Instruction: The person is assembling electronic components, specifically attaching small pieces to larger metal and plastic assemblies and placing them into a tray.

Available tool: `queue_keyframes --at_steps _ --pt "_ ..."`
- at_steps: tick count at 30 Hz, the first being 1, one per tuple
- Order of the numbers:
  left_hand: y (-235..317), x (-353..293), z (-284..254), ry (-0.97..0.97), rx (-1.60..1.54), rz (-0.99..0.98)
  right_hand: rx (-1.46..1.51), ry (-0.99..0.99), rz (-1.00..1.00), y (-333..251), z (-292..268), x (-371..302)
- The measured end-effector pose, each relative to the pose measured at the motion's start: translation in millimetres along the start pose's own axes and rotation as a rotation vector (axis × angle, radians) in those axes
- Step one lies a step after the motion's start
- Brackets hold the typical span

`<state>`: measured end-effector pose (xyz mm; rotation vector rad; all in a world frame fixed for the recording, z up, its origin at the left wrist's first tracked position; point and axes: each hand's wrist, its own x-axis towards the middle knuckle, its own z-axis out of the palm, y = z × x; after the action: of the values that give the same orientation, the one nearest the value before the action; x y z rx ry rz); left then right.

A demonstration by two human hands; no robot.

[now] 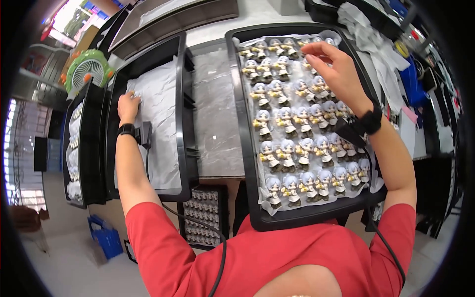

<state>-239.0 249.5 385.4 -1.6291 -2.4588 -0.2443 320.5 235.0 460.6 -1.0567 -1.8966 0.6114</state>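
Observation:
On my right, a black tray (253,193) lined with white paper holds rows of small figurines (286,122) with pale hair, white clothes and dark bases. My right hand (330,62) hovers over its far rows, fingers curved and thumb apart, nothing visible in it. To the left lies another black tray (185,148), its bottom covered by crinkled white paper (161,133). My left hand (128,106) reaches to this tray's far left part, fingers closed round a small whitish figurine, mostly hidden by the hand. Gaps show between some figurines in the right tray.
Between the trays, a plastic-covered table strip (215,109) shows. A narrow black tray (94,143) with pale items stands far left, near a green fan (86,72). Below the table edge sits another tray of figurines (203,215). A black cable (222,252) runs from my left wrist.

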Motion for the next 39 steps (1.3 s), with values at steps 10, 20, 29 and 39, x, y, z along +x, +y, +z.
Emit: queue_keyframes --at_steps 10,20,29,39 --pt "14 4 11 0.016 0.043 0.228 -0.255 -0.28 -0.088 46 -9 -24" --pt "22 11 -32 0.035 -0.372 0.194 -0.395 -0.486 -0.018 31 11 -19" --pt "174 -43 -171 -0.223 -1.253 0.176 -0.348 -0.447 -0.064 35 18 -13" --pt "291 -202 -187 -0.94 -1.596 0.207 0.223 -0.124 -0.354 -21 6 -21"
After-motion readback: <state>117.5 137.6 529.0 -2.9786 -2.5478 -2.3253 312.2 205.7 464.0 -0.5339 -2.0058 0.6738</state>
